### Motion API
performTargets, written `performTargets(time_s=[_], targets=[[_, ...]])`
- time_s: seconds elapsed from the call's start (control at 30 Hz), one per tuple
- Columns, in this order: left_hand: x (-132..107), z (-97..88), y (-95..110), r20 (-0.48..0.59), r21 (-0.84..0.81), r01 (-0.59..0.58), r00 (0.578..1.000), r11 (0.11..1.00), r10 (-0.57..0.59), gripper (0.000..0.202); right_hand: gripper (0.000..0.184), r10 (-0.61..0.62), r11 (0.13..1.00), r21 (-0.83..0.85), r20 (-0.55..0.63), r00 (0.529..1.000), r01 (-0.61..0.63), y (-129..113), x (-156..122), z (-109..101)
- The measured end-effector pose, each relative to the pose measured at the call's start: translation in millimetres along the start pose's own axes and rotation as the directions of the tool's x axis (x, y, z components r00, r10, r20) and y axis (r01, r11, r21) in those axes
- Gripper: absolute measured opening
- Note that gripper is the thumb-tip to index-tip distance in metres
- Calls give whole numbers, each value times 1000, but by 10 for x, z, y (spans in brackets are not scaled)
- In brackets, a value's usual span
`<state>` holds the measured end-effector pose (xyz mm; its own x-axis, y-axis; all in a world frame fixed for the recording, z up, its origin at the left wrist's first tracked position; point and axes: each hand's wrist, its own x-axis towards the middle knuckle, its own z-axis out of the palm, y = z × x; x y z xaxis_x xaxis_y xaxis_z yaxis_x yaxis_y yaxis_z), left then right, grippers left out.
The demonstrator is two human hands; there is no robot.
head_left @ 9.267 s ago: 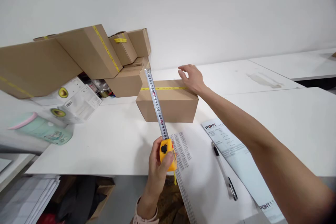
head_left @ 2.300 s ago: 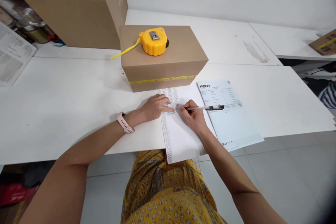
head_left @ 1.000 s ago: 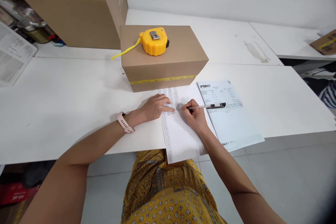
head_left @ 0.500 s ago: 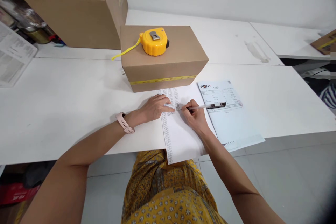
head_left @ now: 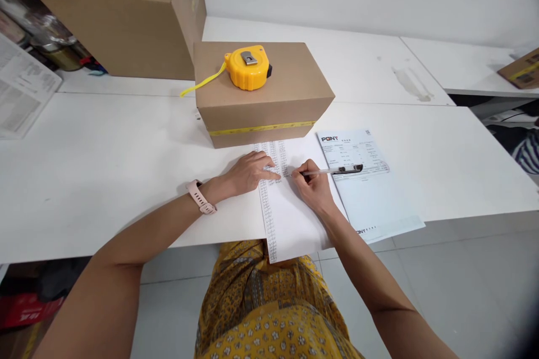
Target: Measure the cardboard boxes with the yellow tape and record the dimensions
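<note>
My right hand (head_left: 314, 185) grips a clear pen (head_left: 326, 170) with a black cap end, its tip on a white sheet of paper (head_left: 301, 230). Columns of small handwriting run down the sheet's left side and upper part. Resting on the paper's left part is my left hand (head_left: 251, 173), fingers spread and fingertips beside the written columns. The sheet's lower edge hangs over the table's front. Just behind the paper stands a closed cardboard box (head_left: 269, 106) with yellow tape. A yellow tape measure (head_left: 249, 68) lies on top of it, its yellow strap trailing left.
To the right of the sheet lies a printed PONY form (head_left: 379, 196), partly under the pen. Larger cardboard boxes (head_left: 126, 28) stand at the back left. A printed sheet (head_left: 23, 87) is at the left edge, and another box (head_left: 522, 70) sits far right on the white table (head_left: 105, 179).
</note>
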<state>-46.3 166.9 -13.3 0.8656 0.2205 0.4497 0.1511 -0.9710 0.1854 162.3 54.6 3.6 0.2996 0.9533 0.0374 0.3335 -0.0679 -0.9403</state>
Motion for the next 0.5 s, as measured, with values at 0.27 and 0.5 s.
performTargets(time_s=[0.27,0.5], targets=[[9,-8,9,63,-7,36,997,999,-36,57,17,17,1000,-3,-28,999,-17,1,-1,-9],[8,-9,8,60,-6,36,998,999,-36,57,17,13,1000,-6,-12,1000,-13,-4,-3,-4]])
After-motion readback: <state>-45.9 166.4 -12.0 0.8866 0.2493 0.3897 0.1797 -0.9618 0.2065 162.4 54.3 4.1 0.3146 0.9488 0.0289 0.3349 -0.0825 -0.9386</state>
